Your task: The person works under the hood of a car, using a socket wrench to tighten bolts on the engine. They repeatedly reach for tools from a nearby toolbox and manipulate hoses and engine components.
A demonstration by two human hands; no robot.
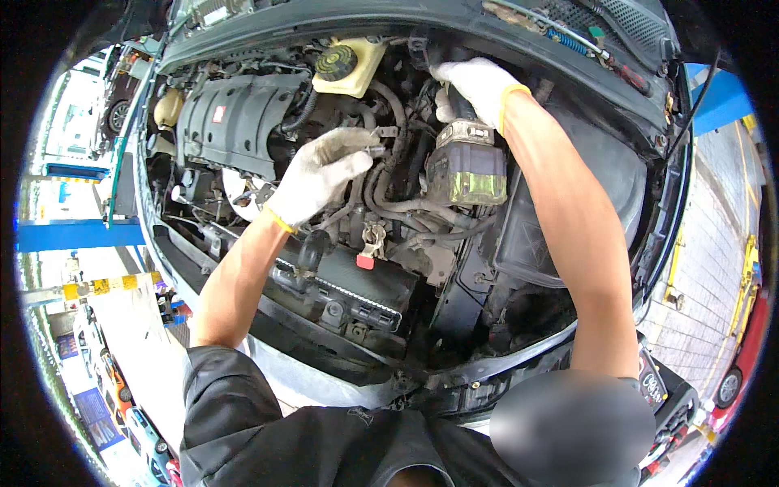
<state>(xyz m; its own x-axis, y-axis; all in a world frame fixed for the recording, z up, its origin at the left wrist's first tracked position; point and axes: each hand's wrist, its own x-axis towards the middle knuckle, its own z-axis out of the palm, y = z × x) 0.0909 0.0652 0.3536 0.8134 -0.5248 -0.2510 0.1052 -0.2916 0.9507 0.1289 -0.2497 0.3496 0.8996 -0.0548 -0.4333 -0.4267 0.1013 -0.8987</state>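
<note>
My left hand [320, 177], in a white work glove with a yellow cuff, is over the middle of a car's engine bay. Its thumb and fingers close on a small dark metal-looking piece [375, 151], too small to name, beside black hoses [380, 191]. My right hand [480, 88], gloved alike, reaches to the back of the bay. Its fingers curl down beside a thick black sleeve [461, 107] above a silver-topped connector block [465, 134]; what they grip is partly hidden. Below that block sits a dark box with a yellow-green label [477, 185].
A black engine cover [235, 122] lies to the left, with a pale fluid reservoir with a black cap [350, 66] behind. A large black lidded housing [540, 231] stands right. Along the front runs the radiator [349, 284]. Tools [568, 40] rest on the far right cowl.
</note>
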